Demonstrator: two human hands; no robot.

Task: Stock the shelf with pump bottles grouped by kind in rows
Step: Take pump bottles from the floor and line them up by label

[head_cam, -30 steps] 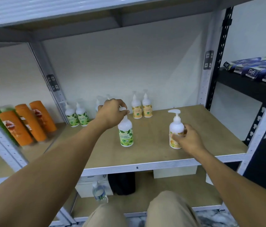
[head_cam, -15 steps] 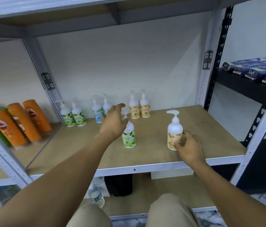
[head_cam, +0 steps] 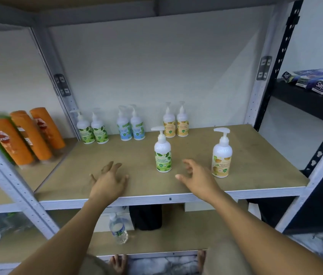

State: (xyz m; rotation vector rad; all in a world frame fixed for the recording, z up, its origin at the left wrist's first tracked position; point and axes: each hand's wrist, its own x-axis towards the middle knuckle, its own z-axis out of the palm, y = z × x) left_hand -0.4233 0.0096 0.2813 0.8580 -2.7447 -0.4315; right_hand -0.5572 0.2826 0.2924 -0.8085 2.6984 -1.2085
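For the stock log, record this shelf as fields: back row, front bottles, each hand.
back row: green-label pair, blue-label pair, orange-label pair, left to right
front: green-label bottle and orange-label bottle, upright, apart, not yet in rows
left hand: open, near the front edge of the shelf, holding nothing
right hand: open, between the front bottles, touching neither

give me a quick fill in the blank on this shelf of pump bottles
Between the green-label pair and the orange-label pair at the back stands a ___-label pair.
The front green-label bottle stands to the ___ of the front orange-label bottle.
The left hand and right hand hold ___.
Missing: blue; left; nothing.
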